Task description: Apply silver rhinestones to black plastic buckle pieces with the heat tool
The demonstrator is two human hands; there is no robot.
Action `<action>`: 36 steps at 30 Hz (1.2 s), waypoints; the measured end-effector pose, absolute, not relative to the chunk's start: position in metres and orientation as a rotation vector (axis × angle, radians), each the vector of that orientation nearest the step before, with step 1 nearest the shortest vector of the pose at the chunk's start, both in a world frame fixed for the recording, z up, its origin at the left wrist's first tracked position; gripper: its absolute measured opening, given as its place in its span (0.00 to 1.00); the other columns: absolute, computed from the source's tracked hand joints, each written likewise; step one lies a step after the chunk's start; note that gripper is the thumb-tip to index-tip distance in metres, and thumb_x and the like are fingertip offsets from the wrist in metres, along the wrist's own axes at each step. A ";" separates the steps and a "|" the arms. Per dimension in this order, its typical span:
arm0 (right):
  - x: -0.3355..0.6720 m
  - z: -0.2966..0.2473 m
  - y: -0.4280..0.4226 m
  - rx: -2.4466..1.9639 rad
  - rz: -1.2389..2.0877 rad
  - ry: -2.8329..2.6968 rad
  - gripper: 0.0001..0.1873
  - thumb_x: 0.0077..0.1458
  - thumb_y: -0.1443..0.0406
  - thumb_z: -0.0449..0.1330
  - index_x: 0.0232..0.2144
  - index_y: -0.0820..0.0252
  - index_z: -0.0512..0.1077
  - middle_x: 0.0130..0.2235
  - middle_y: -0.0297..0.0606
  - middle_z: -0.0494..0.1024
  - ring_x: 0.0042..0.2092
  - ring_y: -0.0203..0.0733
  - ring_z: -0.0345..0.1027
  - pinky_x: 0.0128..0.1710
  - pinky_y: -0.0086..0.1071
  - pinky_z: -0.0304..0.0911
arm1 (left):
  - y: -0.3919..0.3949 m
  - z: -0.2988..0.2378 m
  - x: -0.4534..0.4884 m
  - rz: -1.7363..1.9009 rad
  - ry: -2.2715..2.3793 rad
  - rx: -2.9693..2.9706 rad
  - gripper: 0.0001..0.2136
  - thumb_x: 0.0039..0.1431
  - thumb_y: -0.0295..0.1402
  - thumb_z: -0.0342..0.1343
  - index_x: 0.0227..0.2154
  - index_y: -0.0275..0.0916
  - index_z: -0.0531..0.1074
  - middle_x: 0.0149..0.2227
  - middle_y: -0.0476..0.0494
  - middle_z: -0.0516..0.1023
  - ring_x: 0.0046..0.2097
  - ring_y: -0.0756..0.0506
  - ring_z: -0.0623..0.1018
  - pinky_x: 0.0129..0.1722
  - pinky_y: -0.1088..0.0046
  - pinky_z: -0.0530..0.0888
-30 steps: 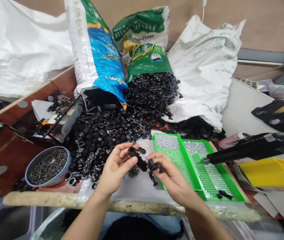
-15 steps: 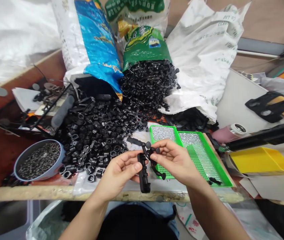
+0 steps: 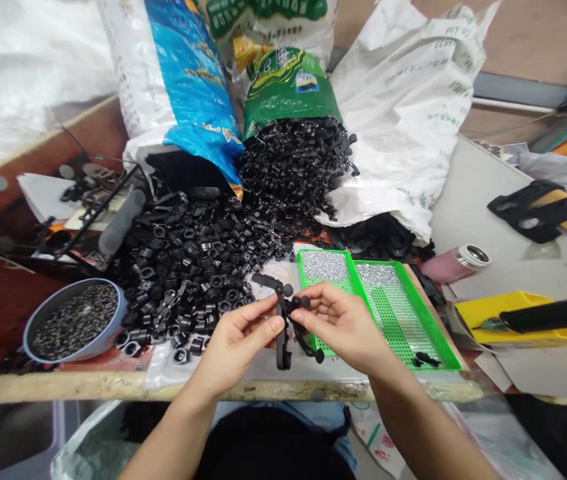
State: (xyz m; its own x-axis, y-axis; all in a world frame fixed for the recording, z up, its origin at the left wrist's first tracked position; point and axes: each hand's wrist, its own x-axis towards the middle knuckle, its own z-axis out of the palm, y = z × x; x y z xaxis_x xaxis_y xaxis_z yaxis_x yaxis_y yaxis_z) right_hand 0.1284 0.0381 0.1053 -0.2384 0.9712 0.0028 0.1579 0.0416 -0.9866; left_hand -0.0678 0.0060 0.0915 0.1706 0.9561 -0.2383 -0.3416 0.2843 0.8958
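Observation:
My left hand (image 3: 236, 343) pinches a long black plastic bar (image 3: 282, 337) that hangs upright over the table's front edge. My right hand (image 3: 344, 327) pinches a smaller black knobbed piece (image 3: 303, 305) against the top of that bar, and a thin curved stem (image 3: 309, 349) hangs below it. Both hands are closed and meet in front of a big heap of black plastic parts (image 3: 198, 247). Just right of my right hand lie two green perforated trays (image 3: 383, 303) holding small silvery pieces.
A grey bowl of small dark parts (image 3: 74, 320) stands at the left. Blue (image 3: 188, 87), green (image 3: 288, 83) and white (image 3: 408, 113) sacks lie behind the heap. At the right are a pink flask (image 3: 456, 261), a yellow tray (image 3: 508, 313) and a black power tool (image 3: 548, 317).
My hands brought the two black pieces together and turned the bar upright. They moved slightly nearer to me. The black power tool at the right dropped lower over the yellow tray.

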 end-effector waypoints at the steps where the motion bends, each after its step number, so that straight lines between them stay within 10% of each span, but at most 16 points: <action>1: 0.128 0.105 0.038 -1.198 1.315 -1.513 0.14 0.51 0.57 0.71 0.37 0.58 0.76 0.30 0.36 0.81 0.32 0.38 0.76 0.30 0.30 0.73 | 0.007 0.091 -0.067 1.085 1.000 0.821 0.25 0.48 0.45 0.75 0.48 0.41 0.84 0.36 0.42 0.85 0.34 0.47 0.80 0.35 0.72 0.80; 36: 0.128 0.102 0.043 -1.155 1.659 -1.207 0.25 0.41 0.48 0.76 0.31 0.58 0.75 0.24 0.32 0.79 0.25 0.36 0.75 0.25 0.30 0.76 | 0.016 0.091 -0.054 1.242 1.071 0.948 0.23 0.53 0.40 0.72 0.52 0.41 0.82 0.38 0.43 0.86 0.32 0.46 0.80 0.31 0.73 0.81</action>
